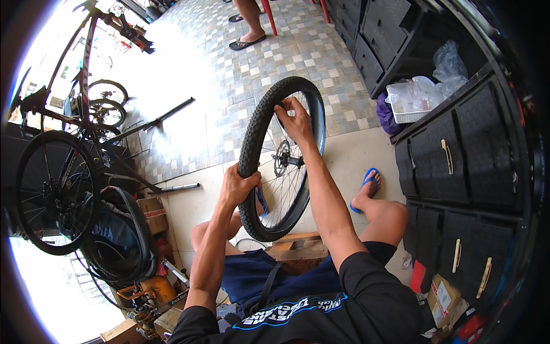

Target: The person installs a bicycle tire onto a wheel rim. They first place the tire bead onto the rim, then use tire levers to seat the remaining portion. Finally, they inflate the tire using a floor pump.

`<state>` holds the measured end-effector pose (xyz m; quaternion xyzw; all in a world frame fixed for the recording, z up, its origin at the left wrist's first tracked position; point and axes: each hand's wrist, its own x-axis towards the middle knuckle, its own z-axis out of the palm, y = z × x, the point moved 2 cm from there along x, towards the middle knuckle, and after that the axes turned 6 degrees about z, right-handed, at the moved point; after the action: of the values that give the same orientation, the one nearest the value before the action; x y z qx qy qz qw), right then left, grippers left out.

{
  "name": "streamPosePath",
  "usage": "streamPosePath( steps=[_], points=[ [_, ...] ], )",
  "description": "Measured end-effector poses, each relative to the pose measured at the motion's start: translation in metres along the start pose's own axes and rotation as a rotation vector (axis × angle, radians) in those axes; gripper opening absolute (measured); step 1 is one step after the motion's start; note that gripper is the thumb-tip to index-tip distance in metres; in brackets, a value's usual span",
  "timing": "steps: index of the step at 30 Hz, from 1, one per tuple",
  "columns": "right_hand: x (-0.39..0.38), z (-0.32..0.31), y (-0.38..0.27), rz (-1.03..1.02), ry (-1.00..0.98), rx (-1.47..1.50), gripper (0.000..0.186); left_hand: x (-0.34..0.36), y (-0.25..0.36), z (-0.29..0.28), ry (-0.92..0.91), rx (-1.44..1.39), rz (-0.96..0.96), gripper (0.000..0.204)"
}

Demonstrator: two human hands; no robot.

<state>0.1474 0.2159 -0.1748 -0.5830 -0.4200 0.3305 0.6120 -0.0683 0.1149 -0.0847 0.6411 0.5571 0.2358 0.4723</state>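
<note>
A bicycle wheel [283, 226] with a knobby black tyre [258, 129], a spoked rim and a disc rotor [281, 157] stands upright between my knees, above some wooden blocks [301, 249]. My left hand [238, 186] is wrapped round the tyre's left side at about hub height. My right hand [294, 120] is higher up, its fingers bent and pinched at the inner edge of the tyre near the top, where the fingertips are partly hidden.
Bicycles [54, 189] and loose tyres [117, 261] crowd the left, beside metal tubes [180, 188]. Dark drawer cabinets [458, 149] line the right, with a white basket [407, 114] of plastic bags. Another person's sandalled foot [249, 40] is at the top on the tiled floor.
</note>
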Motion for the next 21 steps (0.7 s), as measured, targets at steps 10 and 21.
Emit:
streamPosePath(
  steps=[10, 21],
  points=[
    [0.048, -0.01, 0.063, 0.244, 0.233, 0.242, 0.034, -0.02, -0.012, 0.009, -0.008, 0.048, -0.009, 0.023],
    [0.049, -0.013, 0.038, 0.504, -0.077, 0.562, 0.016, -0.053, -0.013, 0.009, 0.07, 0.087, -0.032, 0.022]
  ],
)
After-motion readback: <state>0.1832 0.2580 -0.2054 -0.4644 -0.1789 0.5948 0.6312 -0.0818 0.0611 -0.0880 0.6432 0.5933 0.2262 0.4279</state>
